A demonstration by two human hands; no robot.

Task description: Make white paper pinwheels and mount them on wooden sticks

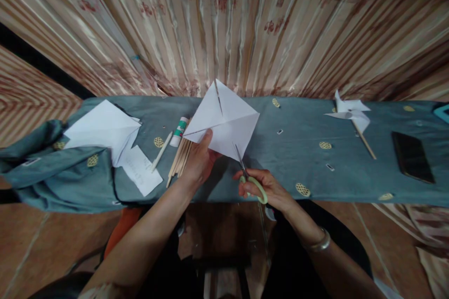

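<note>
My left hand point(202, 159) grips a square sheet of white paper point(235, 124) by its lower left side, thumb on top and fingers hidden beneath. Slits run inward from the sheet's top and left corners, and fold lines cross near its middle. In my right hand point(264, 186) is a pair of scissors point(257, 189) with pale green handles. Their blades are at the bottom corner of the sheet, pointing up toward its centre. Below the paper's left corner lies a bundle of thin wooden sticks point(180, 159).
A glue stick point(180, 131), a white pen point(162, 152), a note with writing point(142, 170) and a stack of white paper point(103, 126) lie left. Rightward are a paper pinwheel on a stick point(351, 113) and a dark phone point(413, 156). A grey-green cloth point(280, 149) covers the table; a curtain point(245, 23) hangs behind.
</note>
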